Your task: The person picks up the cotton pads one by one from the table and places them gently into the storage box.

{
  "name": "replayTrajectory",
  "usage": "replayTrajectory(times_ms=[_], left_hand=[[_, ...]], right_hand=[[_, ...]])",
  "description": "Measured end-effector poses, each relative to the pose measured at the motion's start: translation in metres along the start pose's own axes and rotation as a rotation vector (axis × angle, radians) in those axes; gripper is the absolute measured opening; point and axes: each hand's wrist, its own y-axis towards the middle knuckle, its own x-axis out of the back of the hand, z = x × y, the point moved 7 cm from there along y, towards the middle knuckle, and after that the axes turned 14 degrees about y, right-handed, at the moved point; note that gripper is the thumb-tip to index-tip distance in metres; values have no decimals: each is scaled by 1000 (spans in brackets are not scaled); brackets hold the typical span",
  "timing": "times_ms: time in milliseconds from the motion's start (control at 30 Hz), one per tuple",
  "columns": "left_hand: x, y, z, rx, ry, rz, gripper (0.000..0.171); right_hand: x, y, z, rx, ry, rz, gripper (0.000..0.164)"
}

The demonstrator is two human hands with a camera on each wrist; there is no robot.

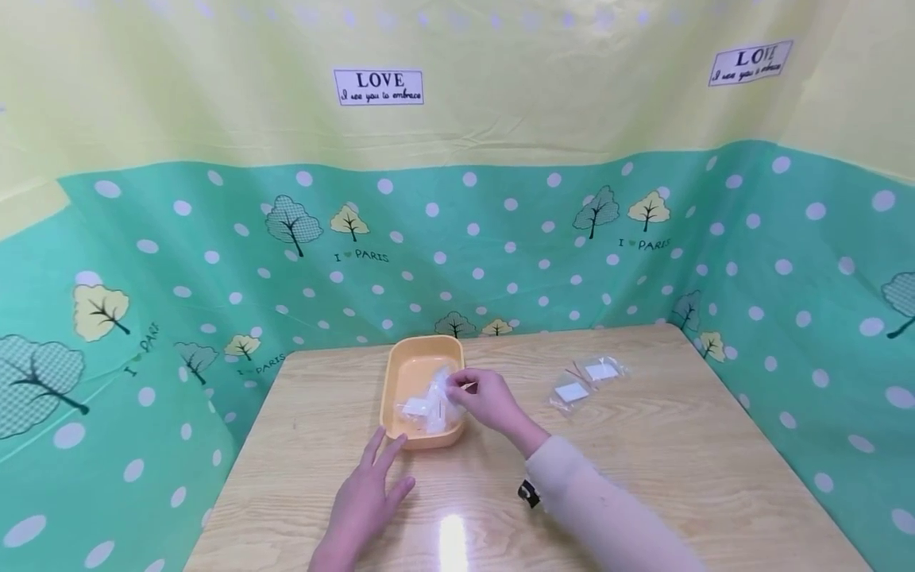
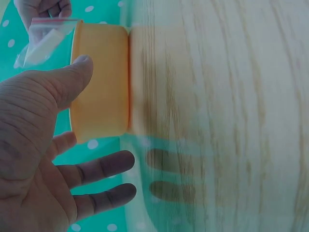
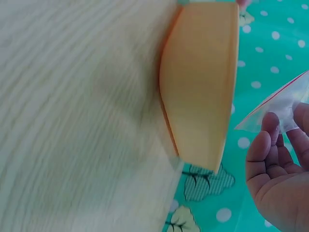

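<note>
An orange rectangular bin (image 1: 387,385) stands on the table, with clear plastic bags (image 1: 415,408) holding white pieces inside it. Over its right side, my right hand (image 1: 493,401) pinches a small clear zip bag (image 3: 280,107) between thumb and fingers. The bag has a red seal line, and in the left wrist view a white piece shows through its plastic. My left hand (image 1: 364,492) has its fingers spread and extended at the bin's near left corner, fingertips right at the wall. Nothing is gripped in that hand.
Two more clear bags (image 1: 572,392) with white pieces lie on the wooden table (image 1: 686,445) right of the bin. A green and yellow patterned curtain (image 1: 493,230) encloses the table's back and sides. A small black object (image 1: 529,493) shows beside the right sleeve.
</note>
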Motion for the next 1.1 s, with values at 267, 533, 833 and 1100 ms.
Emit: replayTrajectory(times_ms=[267, 533, 833, 1100], left_hand=[[2, -2, 0, -11, 3, -1, 72], [-3, -5, 2, -18, 14, -2, 73], [-2, -3, 2, -12, 13, 3, 74], [-3, 0, 1, -7, 11, 8, 74]], right_hand=[[-30, -3, 4, 8, 39, 76, 43], [-29, -13, 0, 15, 45, 79, 43], [21, -15, -14, 4, -60, -15, 41], [103, -12, -46, -46, -261, -87, 45]])
